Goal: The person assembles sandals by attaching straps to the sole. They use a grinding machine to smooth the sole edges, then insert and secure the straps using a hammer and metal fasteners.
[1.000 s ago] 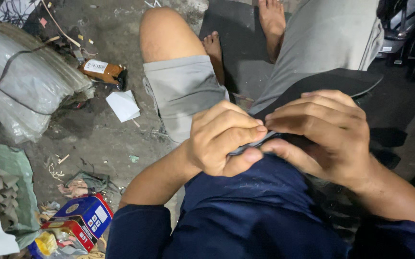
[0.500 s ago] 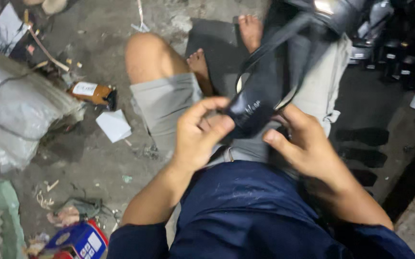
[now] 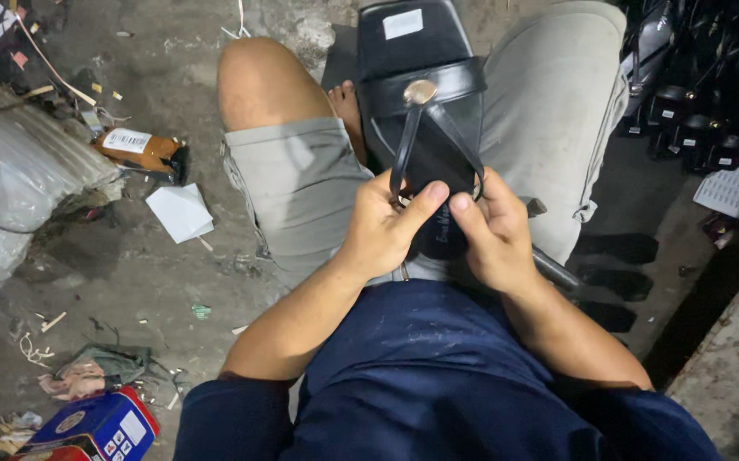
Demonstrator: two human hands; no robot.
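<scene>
Flipped since half a second ago, the black sandal now lies sole-down over the lap, toe far. Left hand and right hand both grasp its heel end, thumbs pressing the insole, apparently seating the straps; firm, even pressure comes next.

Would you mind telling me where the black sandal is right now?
In the head view, the black sandal sits centre frame over the person's lap, its heel end gripped between the left hand and right hand.
</scene>
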